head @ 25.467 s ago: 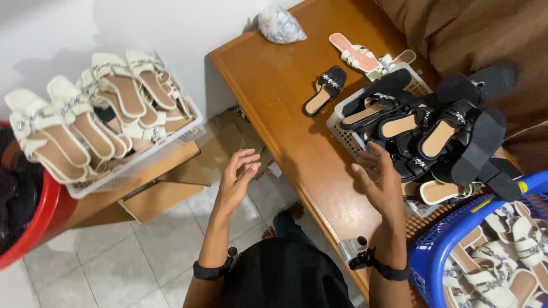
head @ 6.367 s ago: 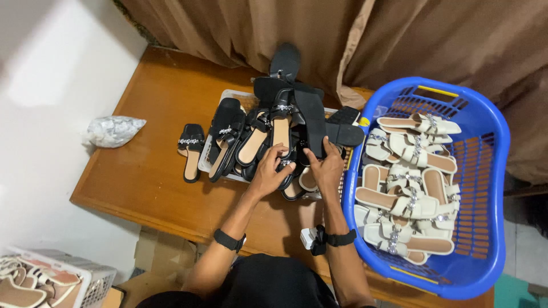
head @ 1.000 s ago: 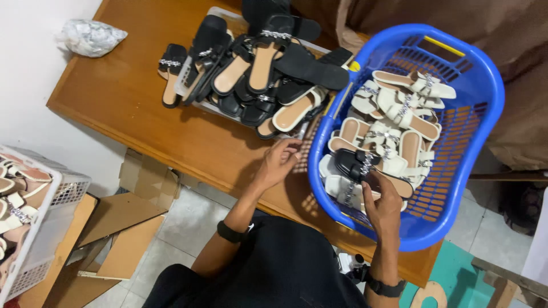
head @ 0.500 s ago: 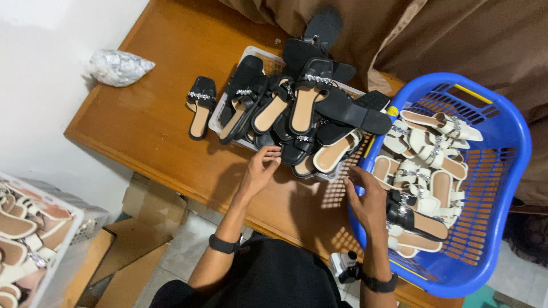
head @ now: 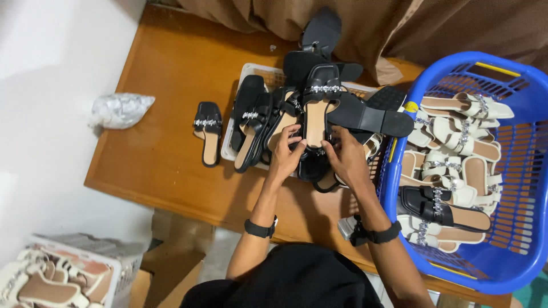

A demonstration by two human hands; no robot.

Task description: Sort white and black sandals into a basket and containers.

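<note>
Gripping the heel end of a black sandal (head: pixel 317 114) from both sides, the left hand (head: pixel 287 153) and the right hand (head: pixel 346 155) meet over a heap of black sandals (head: pixel 268 117) in a white tray (head: pixel 246 74) on the wooden table (head: pixel 165 74). The fingers of each hand curl around the sandal's rear edge — the left on its left side, the right on its right — and the sandal lies toe-away on top of the heap, its tan insole up and a silver chain strap across the front. Each wrist wears a dark band. One black sandal (head: pixel 208 132) lies alone on the table, just left of the tray. A crumpled clear plastic bag (head: pixel 119 109) sits near the table's left edge. To the right, touching the tray's side, a blue basket (head: pixel 514 251) holds white sandals (head: pixel 451 142) — and one black sandal (head: pixel 439 208) on top near its front. At the lower left, below the table, a white crate (head: pixel 111 272) holds more white sandals.
</note>
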